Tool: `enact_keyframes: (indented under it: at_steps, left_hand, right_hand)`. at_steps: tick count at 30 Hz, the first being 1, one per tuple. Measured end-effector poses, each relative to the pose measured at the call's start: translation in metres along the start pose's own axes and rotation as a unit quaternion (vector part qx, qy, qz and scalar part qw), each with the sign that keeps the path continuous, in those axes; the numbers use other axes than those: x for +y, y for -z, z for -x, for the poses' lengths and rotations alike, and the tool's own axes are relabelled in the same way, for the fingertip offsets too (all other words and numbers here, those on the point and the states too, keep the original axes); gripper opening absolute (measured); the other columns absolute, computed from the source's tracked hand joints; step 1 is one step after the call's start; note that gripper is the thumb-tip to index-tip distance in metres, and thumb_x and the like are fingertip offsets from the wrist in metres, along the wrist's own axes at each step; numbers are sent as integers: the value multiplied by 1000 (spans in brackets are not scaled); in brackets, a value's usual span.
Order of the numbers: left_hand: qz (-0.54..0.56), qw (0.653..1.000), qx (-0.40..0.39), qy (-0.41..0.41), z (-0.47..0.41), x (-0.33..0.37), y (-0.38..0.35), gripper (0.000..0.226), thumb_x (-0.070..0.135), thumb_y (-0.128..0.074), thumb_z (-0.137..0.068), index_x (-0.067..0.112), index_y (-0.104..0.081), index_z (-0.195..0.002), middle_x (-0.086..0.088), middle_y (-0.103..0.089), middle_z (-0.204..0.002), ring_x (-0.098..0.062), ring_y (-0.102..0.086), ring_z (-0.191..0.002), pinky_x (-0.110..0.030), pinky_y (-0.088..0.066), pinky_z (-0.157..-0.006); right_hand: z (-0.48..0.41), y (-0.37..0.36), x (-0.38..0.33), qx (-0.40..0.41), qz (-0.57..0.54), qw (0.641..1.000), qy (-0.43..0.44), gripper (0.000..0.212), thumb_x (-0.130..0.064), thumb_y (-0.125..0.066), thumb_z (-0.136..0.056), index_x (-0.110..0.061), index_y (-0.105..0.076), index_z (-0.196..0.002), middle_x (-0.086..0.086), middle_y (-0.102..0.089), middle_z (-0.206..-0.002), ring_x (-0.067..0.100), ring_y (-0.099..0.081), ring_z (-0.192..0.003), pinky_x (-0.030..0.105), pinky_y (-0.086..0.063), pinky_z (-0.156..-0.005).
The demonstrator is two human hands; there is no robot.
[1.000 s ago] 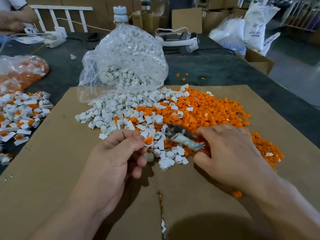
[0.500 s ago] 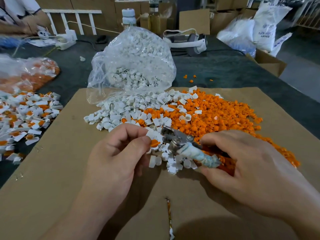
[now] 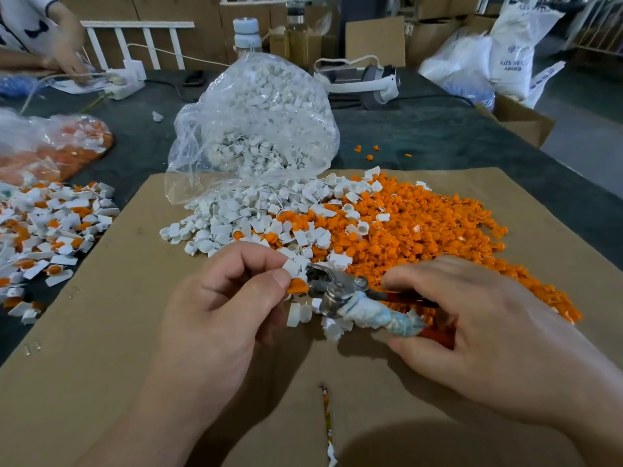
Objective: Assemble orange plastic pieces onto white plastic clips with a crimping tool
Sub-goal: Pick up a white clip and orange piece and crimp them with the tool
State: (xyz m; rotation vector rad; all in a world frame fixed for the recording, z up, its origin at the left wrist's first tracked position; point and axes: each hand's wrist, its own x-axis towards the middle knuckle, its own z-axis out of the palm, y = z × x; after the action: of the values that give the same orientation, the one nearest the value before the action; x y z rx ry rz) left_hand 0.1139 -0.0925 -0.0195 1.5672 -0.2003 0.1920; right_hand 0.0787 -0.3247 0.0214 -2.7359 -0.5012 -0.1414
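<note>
- Heap of white plastic clips fitted with orange pieces (image 3: 50, 237): far left, on the dark tabletop (image 3: 421, 136).
- Flat brown cardboard sheet (image 3: 101, 365): laid on the tabletop, carrying the loose parts.
- Clear plastic bag of white clips (image 3: 263, 123): at the sheet's far edge, its mouth spilling onto the sheet.
- Loose white plastic clips (image 3: 219, 227): heaped in front of the bag, mixing rightward into the orange.
- Left hand (image 3: 219, 315): fingers curled, thumb and forefinger pinching one white clip with orange piece (image 3: 297, 286), just beside the tool's head.
- Metal crimping tool with rag-wrapped handle (image 3: 337, 293): between the hands, head pointing at the left hand.
- Loose orange plastic pieces (image 3: 421, 224): broad heap on the sheet's right half.
- Right hand (image 3: 488, 332): fingers curled round the tool's handles.
</note>
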Motion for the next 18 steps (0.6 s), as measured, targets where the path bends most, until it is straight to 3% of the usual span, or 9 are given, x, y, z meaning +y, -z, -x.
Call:
enact_keyframes:
  at_steps: [18]
  left_hand:
    - [-33,999,-19,-23,2,0,4,22,44,-67,-70,29,-76,-83,2,-61,-59,-8,-54,-52,-19,-45,-46]
  right_hand:
    - [-1,2,-1,-23,3,1000,2,48,-65,-43,-77,-41,-57,-116,-25,-59,-100,5,-54,-96,32,-50,-78]
